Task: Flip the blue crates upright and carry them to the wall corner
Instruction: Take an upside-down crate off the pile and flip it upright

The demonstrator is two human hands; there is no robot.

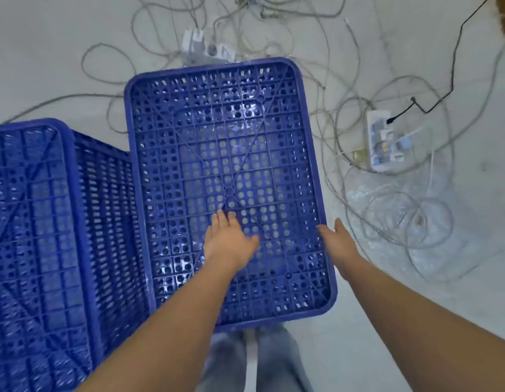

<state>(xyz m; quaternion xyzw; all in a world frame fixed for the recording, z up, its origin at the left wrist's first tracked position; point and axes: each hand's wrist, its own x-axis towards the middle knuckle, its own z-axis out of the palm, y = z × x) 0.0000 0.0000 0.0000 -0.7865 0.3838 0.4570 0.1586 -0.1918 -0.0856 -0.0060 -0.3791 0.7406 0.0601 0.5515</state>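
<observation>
A blue perforated crate lies upside down on the floor in front of me, its gridded bottom facing up. My left hand hovers flat over the near middle of that bottom, fingers apart, holding nothing. My right hand is open at the crate's right edge, fingers touching or just beside the rim. A second blue crate, also bottom up, stands at the left, pressed against the first one's side.
Tangled grey cables spread across the pale floor behind and to the right of the crates. A white power strip with a black plug lies at the right, another strip just behind the crate. My legs stand at the near edge.
</observation>
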